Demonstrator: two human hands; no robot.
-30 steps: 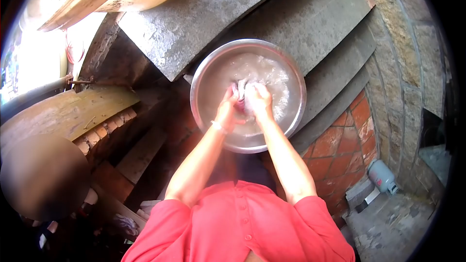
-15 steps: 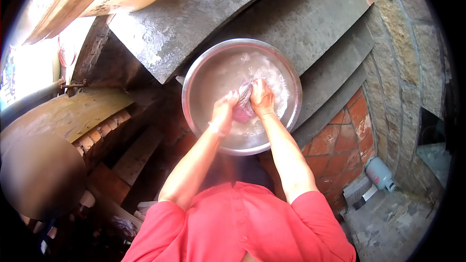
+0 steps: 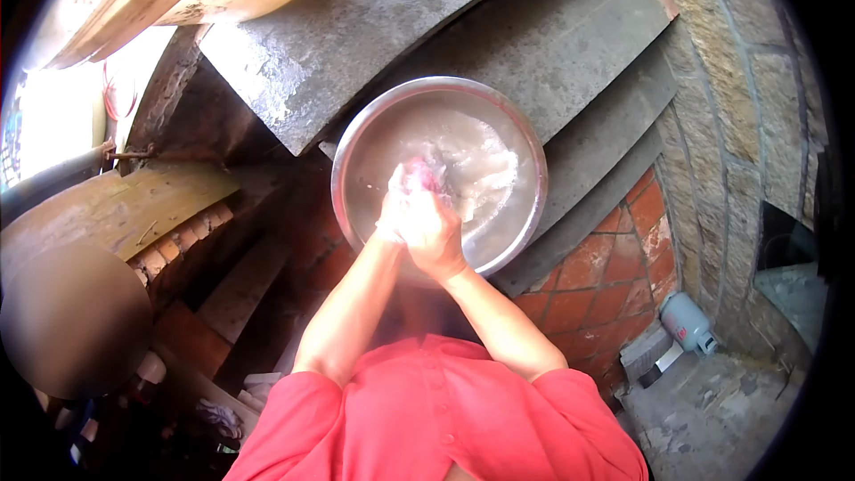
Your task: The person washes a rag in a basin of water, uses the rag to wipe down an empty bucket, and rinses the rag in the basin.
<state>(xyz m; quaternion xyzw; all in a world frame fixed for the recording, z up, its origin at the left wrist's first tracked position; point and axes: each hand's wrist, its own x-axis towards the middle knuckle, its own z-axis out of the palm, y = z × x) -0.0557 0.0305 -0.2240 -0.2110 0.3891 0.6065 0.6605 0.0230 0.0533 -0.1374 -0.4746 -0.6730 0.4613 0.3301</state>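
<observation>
Sudsy, cloudy water fills a round metal basin (image 3: 346,169) in front of me. Over its near side my left hand (image 3: 394,212) and my right hand (image 3: 432,230) are pressed together. Both are closed around a wet pinkish cloth (image 3: 426,175), which sticks out beyond the fingers; most of it is hidden by the hands. Some blur and foam cover the fingertips.
Grey stone steps (image 3: 588,27) rise behind the basin, with a wet slab (image 3: 285,53) at left. A stone wall (image 3: 712,125) bounds the right side. A grey gas cylinder (image 3: 686,322) lies on the floor near brick paving (image 3: 588,276). A wooden board (image 3: 116,200) stands at left.
My hands were apart with the cloth stretched between them; now they are together, nearer to me. The right hand has moved left and down, and the cloth is bunched up.
</observation>
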